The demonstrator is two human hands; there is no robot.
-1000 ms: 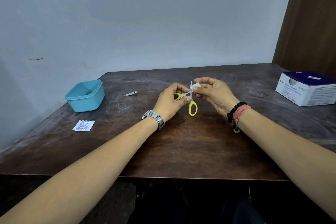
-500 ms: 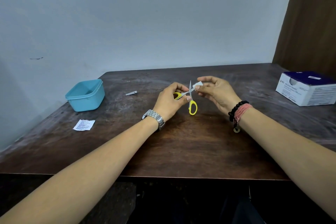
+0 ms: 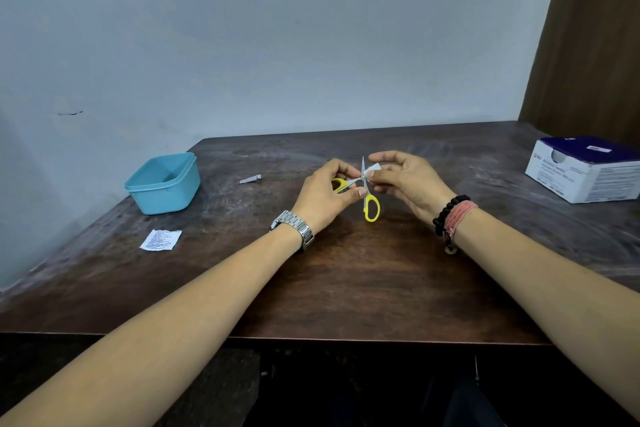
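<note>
left hand [image 3: 323,198] is gripping the small yellow-handled steel scissors [image 3: 367,199], fingers curled round one loop, blades spread upward above the dark wooden tabletop [image 3: 346,288], likely to bare the edge. right hand [image 3: 408,184] is pinching a small white folded swab [image 3: 374,168] against the upright blade, seemingly wiping it.

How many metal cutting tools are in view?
2: the yellow-handled steel scissors gripped by the left hand, and a silver nail clipper lying near the blue plastic tub. The white cardboard box hides its contents.
</note>
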